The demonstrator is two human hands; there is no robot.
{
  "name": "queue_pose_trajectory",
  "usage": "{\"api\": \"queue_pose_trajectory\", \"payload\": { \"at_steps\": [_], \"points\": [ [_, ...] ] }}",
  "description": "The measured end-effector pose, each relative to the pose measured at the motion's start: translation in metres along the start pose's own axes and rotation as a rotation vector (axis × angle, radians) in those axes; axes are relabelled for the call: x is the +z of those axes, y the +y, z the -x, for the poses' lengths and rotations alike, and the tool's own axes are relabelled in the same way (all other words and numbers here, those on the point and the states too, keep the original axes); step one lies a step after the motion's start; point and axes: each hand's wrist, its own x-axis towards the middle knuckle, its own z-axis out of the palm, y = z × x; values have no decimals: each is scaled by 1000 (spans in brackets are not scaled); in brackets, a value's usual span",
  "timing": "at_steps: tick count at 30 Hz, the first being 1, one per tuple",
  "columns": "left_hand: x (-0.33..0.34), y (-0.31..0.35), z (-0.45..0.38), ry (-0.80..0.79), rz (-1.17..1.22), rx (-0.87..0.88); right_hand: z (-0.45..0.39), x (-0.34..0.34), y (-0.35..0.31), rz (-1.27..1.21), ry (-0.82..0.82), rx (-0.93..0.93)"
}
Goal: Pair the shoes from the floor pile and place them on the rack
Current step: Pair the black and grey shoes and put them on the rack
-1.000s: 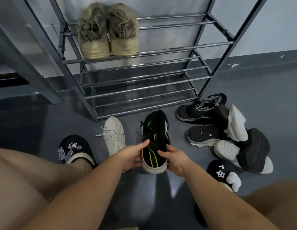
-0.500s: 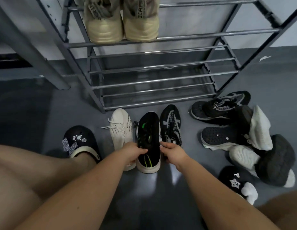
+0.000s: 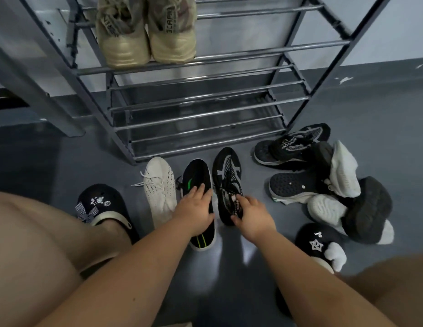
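Three single shoes stand side by side on the floor before the metal rack (image 3: 205, 113): a white knit sneaker (image 3: 159, 187), a black shoe with green marks (image 3: 197, 178) and a black-and-white mesh sneaker (image 3: 227, 171). My left hand (image 3: 194, 208) lies flat over the black-green shoe. My right hand (image 3: 251, 214) has fingers curled on the tongue and collar of the mesh sneaker. A beige pair (image 3: 146, 31) sits on an upper shelf.
A pile of black and white shoes (image 3: 323, 182) lies on the floor at the right. I wear black clogs, one on my left foot (image 3: 100, 206) and one on my right foot (image 3: 319, 244). A grey post (image 3: 36, 90) slants at the left.
The two black shoes, held together upright a second ago, now stand apart on the floor. My left hand has slid onto the top of the black-green shoe; my right has moved onto the mesh sneaker.
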Motion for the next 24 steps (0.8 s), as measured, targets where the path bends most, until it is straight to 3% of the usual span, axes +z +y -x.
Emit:
{"api": "queue_pose_trajectory", "payload": {
  "at_steps": [5, 11, 24],
  "points": [
    [-7, 45, -4, 6, -153, 186, 21, -28, 32, 154, 43, 43],
    [-25, 89, -18, 18, -259, 284, 26, -62, 73, 194, 109, 180],
    [-61, 129, -109, -11, -261, 217, -49, -133, 133, 242, 203, 110]
  ]
}}
